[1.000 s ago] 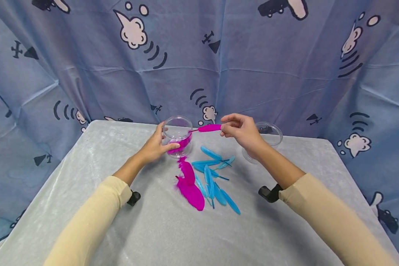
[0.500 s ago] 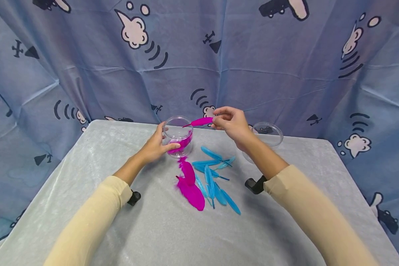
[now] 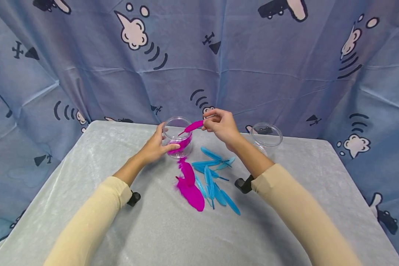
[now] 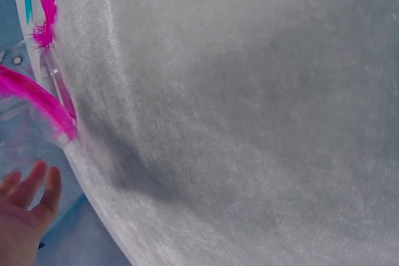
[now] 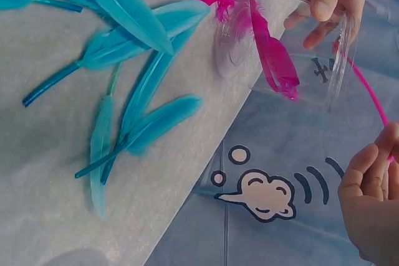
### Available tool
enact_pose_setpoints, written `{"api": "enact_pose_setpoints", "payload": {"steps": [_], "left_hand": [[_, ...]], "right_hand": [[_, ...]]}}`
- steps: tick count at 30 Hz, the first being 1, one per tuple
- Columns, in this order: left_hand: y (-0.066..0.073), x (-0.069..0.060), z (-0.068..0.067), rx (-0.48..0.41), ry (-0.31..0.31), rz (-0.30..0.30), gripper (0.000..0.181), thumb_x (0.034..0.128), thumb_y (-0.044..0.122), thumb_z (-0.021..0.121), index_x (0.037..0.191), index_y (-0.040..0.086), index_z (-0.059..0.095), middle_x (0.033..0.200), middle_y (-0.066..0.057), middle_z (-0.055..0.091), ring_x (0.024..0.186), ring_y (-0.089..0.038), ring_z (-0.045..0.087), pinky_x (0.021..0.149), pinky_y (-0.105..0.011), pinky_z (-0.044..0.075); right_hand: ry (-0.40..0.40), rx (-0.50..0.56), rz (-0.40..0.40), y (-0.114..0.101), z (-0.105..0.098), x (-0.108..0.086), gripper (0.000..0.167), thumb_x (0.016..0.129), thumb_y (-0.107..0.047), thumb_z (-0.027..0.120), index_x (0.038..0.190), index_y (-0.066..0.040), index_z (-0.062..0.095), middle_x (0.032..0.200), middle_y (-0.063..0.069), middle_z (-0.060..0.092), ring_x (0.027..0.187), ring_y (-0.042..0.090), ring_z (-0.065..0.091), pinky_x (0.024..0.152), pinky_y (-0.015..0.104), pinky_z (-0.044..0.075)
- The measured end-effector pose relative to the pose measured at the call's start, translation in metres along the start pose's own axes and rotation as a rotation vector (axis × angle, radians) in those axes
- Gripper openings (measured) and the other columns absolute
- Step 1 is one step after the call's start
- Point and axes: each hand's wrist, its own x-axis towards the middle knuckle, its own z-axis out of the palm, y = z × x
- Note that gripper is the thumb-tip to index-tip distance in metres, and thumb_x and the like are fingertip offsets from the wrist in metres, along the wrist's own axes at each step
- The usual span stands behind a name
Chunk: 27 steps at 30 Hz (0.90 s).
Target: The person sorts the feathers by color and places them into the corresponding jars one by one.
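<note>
My left hand (image 3: 153,148) grips a clear plastic jar (image 3: 177,139) from its left side, thumb across the front. A magenta feather (image 5: 274,63) curves inside the jar; whether others lie with it I cannot tell. Between thumb and fingers my right hand (image 3: 222,126) pinches another magenta feather (image 3: 194,126), its quill pointing down-left over the jar's mouth. In the right wrist view this feather (image 5: 369,88) reaches toward the rim. Below the jar, magenta feathers (image 3: 193,197) lie on the table, beside a loose spread of blue feathers (image 3: 210,181).
A second clear jar (image 3: 266,145) stands at the back right, partly hidden by my right forearm. The grey cloth-covered table (image 3: 173,236) ends just behind both jars. A blue patterned curtain (image 3: 186,55) hangs behind it.
My right hand has moved left with the magenta feather, bringing its quill from beside the jar to over its mouth. The left hand and jar have stayed in place.
</note>
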Motion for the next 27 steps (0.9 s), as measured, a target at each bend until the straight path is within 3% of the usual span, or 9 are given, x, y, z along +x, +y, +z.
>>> {"api": "enact_pose_setpoints", "payload": {"steps": [5,12,15,23,27], "left_hand": [[-0.001,0.000,0.000,-0.005,0.001,-0.004,0.104,0.0878,0.042,0.075,0.158,0.013,0.005,0.158,-0.016,0.029,0.140,-0.038,0.038,0.112,-0.056,0.033],[-0.001,0.001,0.001,-0.008,0.003,-0.008,0.103,0.0884,0.041,0.075,0.158,0.012,0.005,0.158,-0.017,0.029,0.140,-0.039,0.037,0.112,-0.056,0.033],[-0.001,0.002,0.001,-0.012,0.004,-0.011,0.103,0.0884,0.041,0.075,0.158,0.012,0.005,0.158,-0.017,0.029,0.140,-0.039,0.037,0.111,-0.057,0.034],[-0.001,0.001,0.002,-0.010,0.003,-0.019,0.103,0.0885,0.042,0.075,0.158,0.013,0.005,0.158,-0.017,0.029,0.140,-0.039,0.037,0.111,-0.057,0.034],[-0.001,0.001,0.002,-0.011,0.000,-0.016,0.103,0.0887,0.041,0.075,0.158,0.012,0.005,0.158,-0.017,0.029,0.139,-0.039,0.037,0.111,-0.056,0.034]], "right_hand": [[-0.003,-0.008,0.003,0.003,0.005,0.002,0.022,0.095,-0.002,0.060,0.117,0.001,0.062,0.094,0.013,0.069,0.083,0.023,0.071,0.082,0.033,0.056],[-0.024,-0.015,0.010,0.006,0.011,0.000,0.022,0.096,-0.002,0.059,0.118,0.004,0.061,0.101,0.024,0.068,0.095,0.038,0.069,0.085,0.035,0.056],[-0.029,-0.027,0.014,0.007,0.014,0.000,0.021,0.096,-0.002,0.059,0.117,0.003,0.061,0.100,0.024,0.069,0.091,0.035,0.070,0.088,0.040,0.055],[-0.029,-0.057,0.024,0.008,0.023,0.001,0.021,0.097,-0.003,0.060,0.117,0.002,0.061,0.100,0.025,0.069,0.091,0.033,0.070,0.082,0.032,0.056],[-0.036,-0.071,0.021,0.007,0.026,0.001,0.026,0.097,-0.004,0.061,0.121,0.005,0.060,0.095,0.019,0.070,0.088,0.029,0.070,0.084,0.037,0.056]]}}
